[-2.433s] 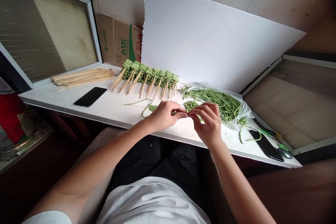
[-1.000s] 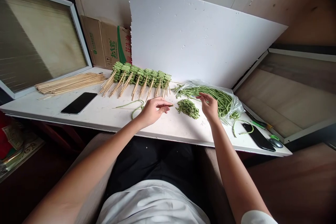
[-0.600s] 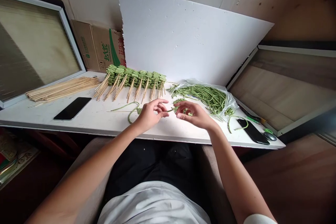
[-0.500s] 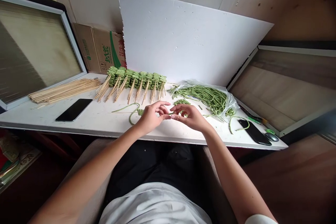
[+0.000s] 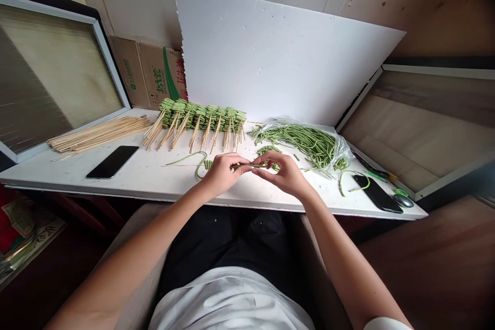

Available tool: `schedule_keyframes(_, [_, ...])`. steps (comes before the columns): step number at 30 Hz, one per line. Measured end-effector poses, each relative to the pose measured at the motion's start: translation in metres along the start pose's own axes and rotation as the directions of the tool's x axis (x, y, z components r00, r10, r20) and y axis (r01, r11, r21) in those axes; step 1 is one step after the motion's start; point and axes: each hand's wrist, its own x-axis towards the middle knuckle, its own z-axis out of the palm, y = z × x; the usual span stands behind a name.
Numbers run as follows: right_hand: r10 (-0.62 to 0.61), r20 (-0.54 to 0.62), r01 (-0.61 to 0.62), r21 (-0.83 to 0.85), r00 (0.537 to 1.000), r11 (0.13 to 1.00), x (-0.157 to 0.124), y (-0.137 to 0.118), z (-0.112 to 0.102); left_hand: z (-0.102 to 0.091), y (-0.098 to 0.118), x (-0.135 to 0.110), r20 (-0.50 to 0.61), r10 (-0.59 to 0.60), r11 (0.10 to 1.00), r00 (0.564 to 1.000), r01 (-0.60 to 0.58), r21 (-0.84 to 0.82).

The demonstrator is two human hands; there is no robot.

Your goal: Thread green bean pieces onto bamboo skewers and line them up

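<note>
My left hand (image 5: pixel 222 174) and my right hand (image 5: pixel 280 175) meet over the white table (image 5: pixel 154 180). Their fingertips pinch a thin green long bean (image 5: pixel 249 165) stretched between them. A loose bean (image 5: pixel 199 167) curls just beyond my left hand. Close to my right fingers lies a small heap of green bean pieces (image 5: pixel 268 150), partly hidden. Farther back stands a row of skewered, folded beans (image 5: pixel 203 116), its sticks pointing toward me. To the right, a clear plastic bag of long beans (image 5: pixel 305 142) lies open.
A bundle of bare bamboo skewers (image 5: pixel 99 136) and a black phone (image 5: pixel 112 162) lie at the left. Another phone (image 5: pixel 377 194) and a curled bean lie at the right. A white foam board (image 5: pixel 278 51) and cardboard box (image 5: pixel 147 75) stand behind.
My hands have come together from apart, and both now pinch the bean. The view has shifted slightly, and the heap of bean pieces looks smaller than in the earliest frames.
</note>
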Motion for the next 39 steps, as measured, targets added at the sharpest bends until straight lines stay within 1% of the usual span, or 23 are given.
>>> schedule_keyframes(2, [-0.021,-0.034,0.020,-0.014,0.999,1.000,0.000,-0.002,0.003,0.001,0.002,-0.001,-0.008,0.048,0.998,0.999,-0.047,0.036])
schedule_keyframes(5, [0.006,-0.080,-0.006,-0.004,0.997,1.000,0.000,-0.002,0.006,0.001,0.007,-0.001,-0.033,0.108,0.990,0.994,-0.105,0.095])
schedule_keyframes(7, [0.014,-0.093,-0.014,0.004,0.996,1.000,0.000,0.001,0.009,0.002,0.009,-0.002,-0.043,0.130,0.985,0.991,-0.124,0.124])
schedule_keyframes(9, [-0.009,-0.092,0.009,-0.002,0.996,1.000,0.000,0.004,0.013,0.002,0.008,-0.002,-0.037,0.133,0.983,0.990,-0.127,0.136])
schedule_keyframes(13, [-0.055,-0.026,0.055,0.000,0.998,0.998,0.000,0.013,0.018,0.004,0.002,-0.003,0.010,0.114,0.987,0.993,-0.114,0.109])
schedule_keyframes(17, [-0.082,0.072,0.077,0.062,0.994,0.995,-0.001,0.019,0.018,0.004,-0.002,-0.004,0.087,0.088,0.994,0.992,-0.092,0.050])
schedule_keyframes(21, [-0.109,0.149,0.098,0.084,0.983,0.992,-0.001,0.021,0.015,0.005,-0.001,-0.005,0.157,0.072,0.997,0.985,-0.071,-0.013])
schedule_keyframes(23, [-0.121,0.161,0.110,0.077,0.979,0.991,0.000,0.020,0.013,0.005,0.001,-0.005,0.175,0.053,0.998,0.983,-0.049,-0.026])
schedule_keyframes(25, [-0.129,0.123,0.124,0.050,0.984,0.991,0.000,0.017,0.010,0.002,0.002,-0.004,0.160,0.024,1.000,0.987,-0.022,-0.009])
schedule_keyframes(27, [-0.139,0.047,0.140,-0.011,0.989,0.990,0.000,0.012,0.007,-0.002,0.004,-0.002,0.138,-0.014,1.000,0.990,0.011,0.024])
schedule_keyframes(29, [-0.162,-0.017,0.160,-0.083,0.987,0.984,0.000,0.006,0.005,-0.008,0.007,0.000,0.129,-0.048,0.998,0.991,0.042,0.054])
schedule_keyframes(31, [-0.184,-0.049,0.176,-0.135,0.982,0.975,-0.001,0.000,0.003,-0.012,0.012,0.002,0.109,-0.054,0.996,0.993,0.045,0.082])
schedule_keyframes(35, [-0.192,-0.090,0.177,-0.153,0.977,0.972,-0.003,-0.009,0.006,-0.013,0.026,0.001,0.018,0.034,0.989,0.999,-0.036,0.146])
schedule_keyframes(37, [-0.181,-0.120,0.164,-0.139,0.976,0.977,-0.004,-0.012,0.008,-0.011,0.033,-0.001,-0.003,0.081,0.984,0.997,-0.080,0.160])
schedule_keyframes(39, [-0.168,-0.156,0.150,-0.125,0.973,0.981,-0.005,-0.014,0.012,-0.009,0.037,-0.002,-0.007,0.101,0.981,0.995,-0.099,0.164])
